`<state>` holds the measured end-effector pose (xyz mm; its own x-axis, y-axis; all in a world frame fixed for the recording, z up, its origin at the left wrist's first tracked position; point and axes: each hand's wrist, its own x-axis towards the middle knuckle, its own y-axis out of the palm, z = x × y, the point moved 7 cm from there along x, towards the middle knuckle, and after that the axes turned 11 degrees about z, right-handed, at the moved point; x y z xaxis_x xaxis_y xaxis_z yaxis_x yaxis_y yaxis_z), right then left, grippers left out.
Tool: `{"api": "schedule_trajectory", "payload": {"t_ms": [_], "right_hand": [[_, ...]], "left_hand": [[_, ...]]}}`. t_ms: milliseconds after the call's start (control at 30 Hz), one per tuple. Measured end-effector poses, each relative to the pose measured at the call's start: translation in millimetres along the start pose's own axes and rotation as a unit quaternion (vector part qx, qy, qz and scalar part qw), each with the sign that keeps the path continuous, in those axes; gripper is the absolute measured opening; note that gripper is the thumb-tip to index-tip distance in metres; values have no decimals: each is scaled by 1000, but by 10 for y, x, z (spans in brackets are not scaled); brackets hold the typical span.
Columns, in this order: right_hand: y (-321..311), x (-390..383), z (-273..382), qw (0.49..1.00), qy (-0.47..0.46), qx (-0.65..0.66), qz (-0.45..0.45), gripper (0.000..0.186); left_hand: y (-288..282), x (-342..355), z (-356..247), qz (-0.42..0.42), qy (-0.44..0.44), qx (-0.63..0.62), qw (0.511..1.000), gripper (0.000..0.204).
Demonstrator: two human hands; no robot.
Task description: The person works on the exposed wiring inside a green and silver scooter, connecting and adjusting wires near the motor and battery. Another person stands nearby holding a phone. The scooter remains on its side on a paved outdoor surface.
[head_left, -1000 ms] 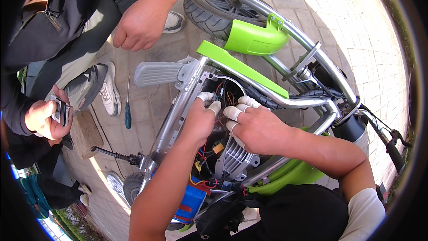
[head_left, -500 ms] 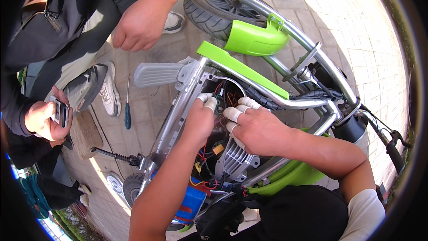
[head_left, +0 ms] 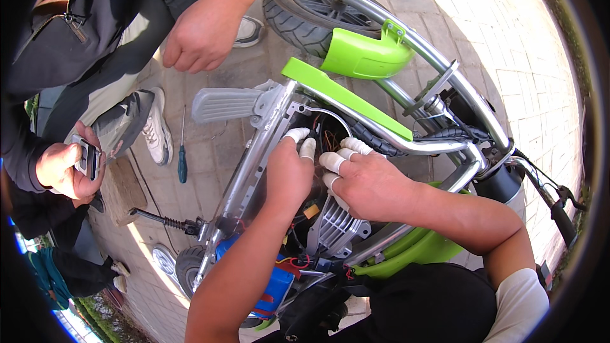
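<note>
A partly stripped electric scooter lies on its side, with a silver tube frame (head_left: 373, 118) and a green side panel (head_left: 343, 98). Inside the frame's opening, thin coloured wires (head_left: 329, 138) run in a tangle beside a small dark connector (head_left: 315, 128). White coverings wrap several fingertips on both hands. My left hand (head_left: 290, 170) is closed in a pinch on wires next to that connector. Close on its right, my right hand (head_left: 370, 181) has its fingers curled around wires, its fingertips partly hidden. Below my hands sits a finned grey metal box (head_left: 337, 225).
A co-worker at the left holds a small device (head_left: 87, 157); their other hand (head_left: 206, 32) hangs above the footrest (head_left: 222, 106). On the paving lies a screwdriver (head_left: 182, 164) near a wooden block (head_left: 124, 194). The front wheel (head_left: 279, 13) and blue battery pack (head_left: 274, 289) flank the frame.
My left hand has shifted slightly to the right and up, closer to my right hand, and its forearm now covers more of the wiring below. My right hand stays nearly still.
</note>
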<state>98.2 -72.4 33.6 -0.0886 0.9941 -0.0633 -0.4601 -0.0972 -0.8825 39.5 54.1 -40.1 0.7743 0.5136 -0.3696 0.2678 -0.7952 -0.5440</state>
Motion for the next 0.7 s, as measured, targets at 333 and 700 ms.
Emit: {"api": "schedule_trajectory", "payload": {"t_ms": [333,700], "right_hand": [[51,-5,-35,999,9,-11,50,22],[54,-4,-29,999,6,-16,41,24]], "left_hand": [[49,-3,-55,88,-96,-131,983,40],[130,13,33,118,-135,-336,925,28]]}}
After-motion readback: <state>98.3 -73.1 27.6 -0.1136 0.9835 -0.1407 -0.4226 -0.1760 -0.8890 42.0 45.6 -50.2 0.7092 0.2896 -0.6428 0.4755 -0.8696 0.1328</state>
